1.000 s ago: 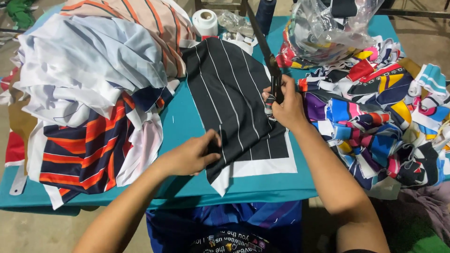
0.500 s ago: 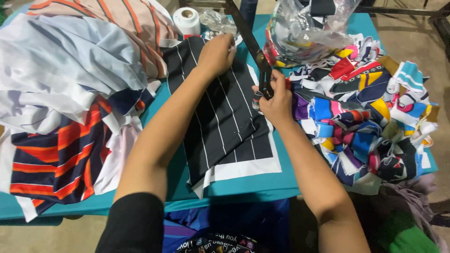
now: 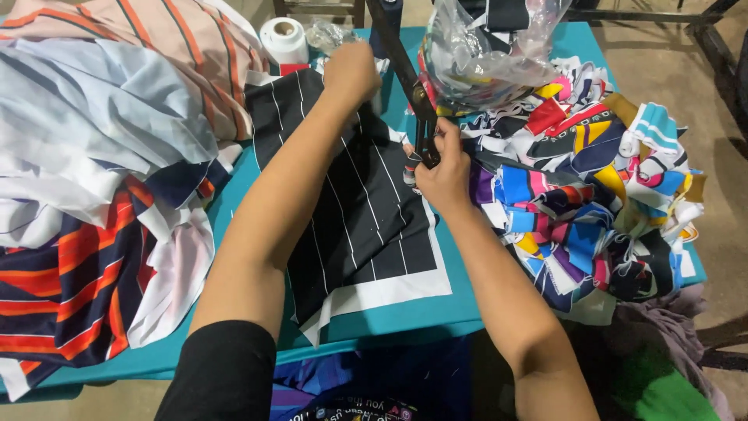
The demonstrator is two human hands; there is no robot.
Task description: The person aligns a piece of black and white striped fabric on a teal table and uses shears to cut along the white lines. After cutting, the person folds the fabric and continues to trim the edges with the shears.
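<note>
The black pinstriped fabric (image 3: 366, 210) with a white border lies flat across the middle of the teal bench (image 3: 405, 320), its near edge close to the bench front. The left hand (image 3: 352, 72) reaches to the far end of the cloth and presses down on it there, fingers curled against the fabric; whether that grip pinches the cloth or only rests on it cannot be told. The right hand (image 3: 444, 175) sits at the cloth's right edge, its grip closed around the handles of long dark scissors (image 3: 409, 78), whose blades point away toward the far side of the bench. A heap of striped and pale garments (image 3: 93, 179) lies to the left, multicoloured scraps (image 3: 592, 187) pile up to the right, a clear plastic bag (image 3: 491, 47) stands beyond them, and a white thread spool (image 3: 283, 39) stands near the far edge.
</note>
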